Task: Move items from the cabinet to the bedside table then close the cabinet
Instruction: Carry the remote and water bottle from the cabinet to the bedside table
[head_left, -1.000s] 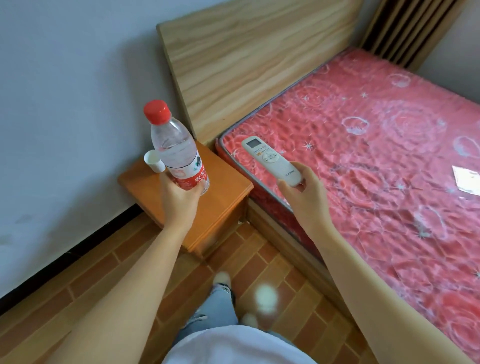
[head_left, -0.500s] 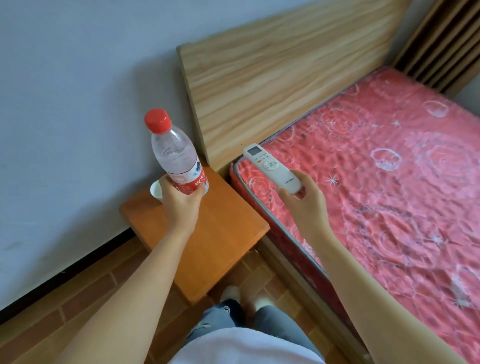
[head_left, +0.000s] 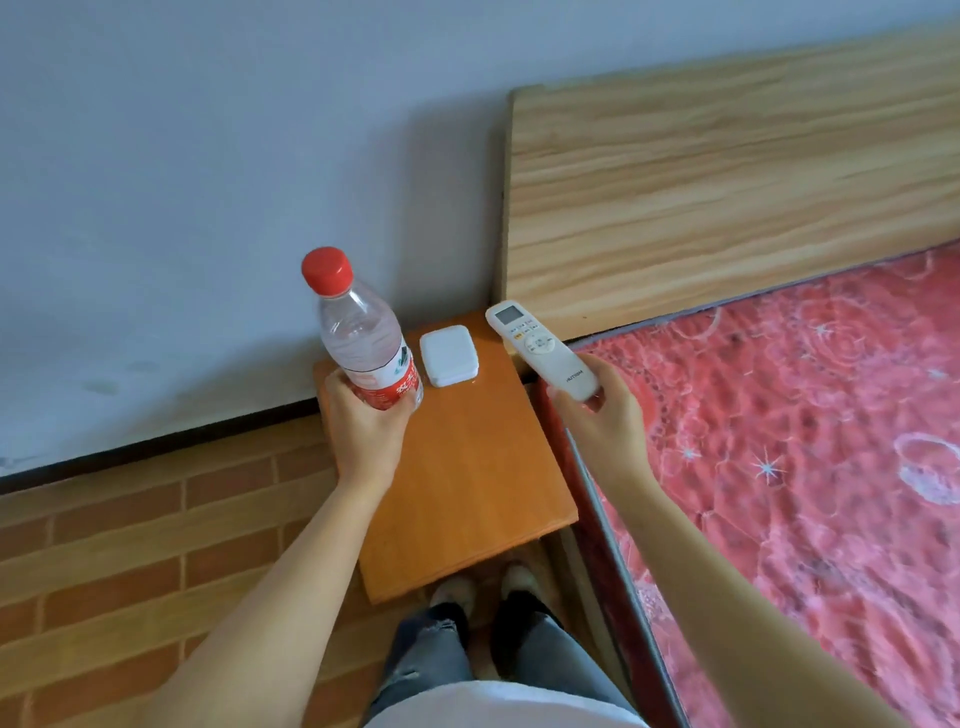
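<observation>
Progress: Although two items had reached the bedside table (head_left: 467, 483), I judged neither was set down yet; only a small white box (head_left: 448, 354) lay on the top, toward the table's 12 o'clock edge by the wall.
Left to do: I reckoned the bottle and the remote both needed placing, and the cabinet needed closing afterwards (the cabinet itself was nowhere in my view, so I could not say how its door stood or whether more items waited inside).
Left hand: My left hand (head_left: 366, 431) was wrapped round the lower body of the water bottle (head_left: 366, 338), fingers curled over its red label, gripping it upright with the red cap up.
Bottle position: It was over the table's 10 o'clock corner, just at 9 o'clock of the white box; I could not tell whether its base touched the wood, since my hand hid it.
Right hand: My right hand (head_left: 605, 421) held the white remote (head_left: 540, 349) by its near end, thumb on top and fingers curled beneath, the screen end pointing to 11 o'clock.
Remote position: It hung over the table's 2 o'clock edge, where the table meets the red mattress (head_left: 805, 415), and was clear of the white box.
Next, as I judged it: Lower both onto the bare wood toward 6 o'clock of the box, where room showed.
</observation>
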